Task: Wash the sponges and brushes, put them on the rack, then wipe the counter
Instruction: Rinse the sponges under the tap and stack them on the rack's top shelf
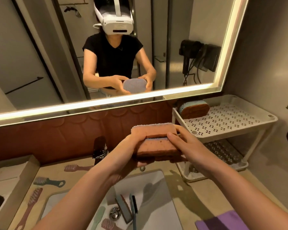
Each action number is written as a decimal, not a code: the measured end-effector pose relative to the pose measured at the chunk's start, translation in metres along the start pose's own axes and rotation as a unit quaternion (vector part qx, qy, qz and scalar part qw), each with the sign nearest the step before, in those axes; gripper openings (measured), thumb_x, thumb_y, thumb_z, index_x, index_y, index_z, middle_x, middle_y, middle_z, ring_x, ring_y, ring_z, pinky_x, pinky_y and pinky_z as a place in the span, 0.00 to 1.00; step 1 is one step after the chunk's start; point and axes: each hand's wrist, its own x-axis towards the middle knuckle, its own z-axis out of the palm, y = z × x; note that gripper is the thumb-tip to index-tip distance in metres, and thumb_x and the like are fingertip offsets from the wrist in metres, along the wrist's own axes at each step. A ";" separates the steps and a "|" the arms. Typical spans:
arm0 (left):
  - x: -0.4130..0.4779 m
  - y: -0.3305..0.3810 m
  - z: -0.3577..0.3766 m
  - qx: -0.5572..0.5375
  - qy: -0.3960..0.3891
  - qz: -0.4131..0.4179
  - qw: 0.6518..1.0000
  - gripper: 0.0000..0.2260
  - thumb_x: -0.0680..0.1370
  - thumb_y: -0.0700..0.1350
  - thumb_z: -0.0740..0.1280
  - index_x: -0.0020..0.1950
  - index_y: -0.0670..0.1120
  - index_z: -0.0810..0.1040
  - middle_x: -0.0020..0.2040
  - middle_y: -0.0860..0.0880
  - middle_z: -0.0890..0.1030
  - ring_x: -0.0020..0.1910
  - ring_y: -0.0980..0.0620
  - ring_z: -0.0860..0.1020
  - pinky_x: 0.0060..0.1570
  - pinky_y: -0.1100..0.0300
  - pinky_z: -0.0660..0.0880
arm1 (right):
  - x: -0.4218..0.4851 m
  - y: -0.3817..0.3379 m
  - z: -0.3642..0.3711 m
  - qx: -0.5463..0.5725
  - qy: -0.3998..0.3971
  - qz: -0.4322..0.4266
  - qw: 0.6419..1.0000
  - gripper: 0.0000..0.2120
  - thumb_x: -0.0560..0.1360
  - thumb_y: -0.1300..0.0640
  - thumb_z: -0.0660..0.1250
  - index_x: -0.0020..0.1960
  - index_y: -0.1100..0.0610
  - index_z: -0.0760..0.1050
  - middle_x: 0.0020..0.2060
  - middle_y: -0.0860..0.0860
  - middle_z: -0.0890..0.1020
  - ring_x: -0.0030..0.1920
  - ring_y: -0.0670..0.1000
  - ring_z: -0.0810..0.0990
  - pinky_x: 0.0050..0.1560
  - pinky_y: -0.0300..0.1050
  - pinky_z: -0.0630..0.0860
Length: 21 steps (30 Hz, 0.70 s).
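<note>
Both hands, left (130, 154) and right (184, 144), curl round two stacked sponges (155, 143), held above the sink (156, 183), with the faucet (99, 150) just behind. Several brushes (133, 205) lie in the sink. The rack (236, 132) at right holds a third sponge (195, 110) on its top tier. Three counter brushes (48, 181) lie at left on the counter (206, 193), and a purple cloth (223, 221) at right.

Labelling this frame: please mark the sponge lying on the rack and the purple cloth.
Sponge (195, 110) on the rack (236, 117): head view, brown side face.
Purple cloth (219, 221): head view, flat middle.
</note>
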 end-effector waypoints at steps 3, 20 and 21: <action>0.016 0.015 0.018 0.043 -0.023 0.016 0.999 0.07 0.79 0.49 0.58 0.51 0.54 0.75 0.46 0.49 0.81 0.48 0.51 0.79 0.49 0.56 0.78 | 0.006 -0.007 -0.024 0.006 0.035 -0.012 0.999 0.22 0.75 0.46 0.60 0.68 0.42 0.62 0.51 0.47 0.78 0.48 0.47 0.80 0.40 0.39 0.81; 0.145 0.027 0.087 0.295 0.023 0.090 0.951 0.25 0.77 0.52 0.64 0.70 0.47 0.60 0.60 0.47 0.76 0.47 0.58 0.75 0.34 0.71 0.70 | 0.061 0.011 -0.146 0.013 0.199 0.035 0.979 0.13 0.74 0.54 0.67 0.59 0.50 0.74 0.45 0.54 0.82 0.44 0.50 0.83 0.38 0.43 0.82; 0.150 0.022 0.088 0.318 0.027 0.102 0.942 0.21 0.77 0.53 0.63 0.67 0.47 0.64 0.57 0.48 0.77 0.46 0.59 0.76 0.34 0.71 0.71 | 0.063 0.016 -0.151 0.012 0.198 0.045 0.979 0.13 0.75 0.54 0.67 0.59 0.51 0.74 0.46 0.55 0.82 0.45 0.51 0.82 0.39 0.43 0.82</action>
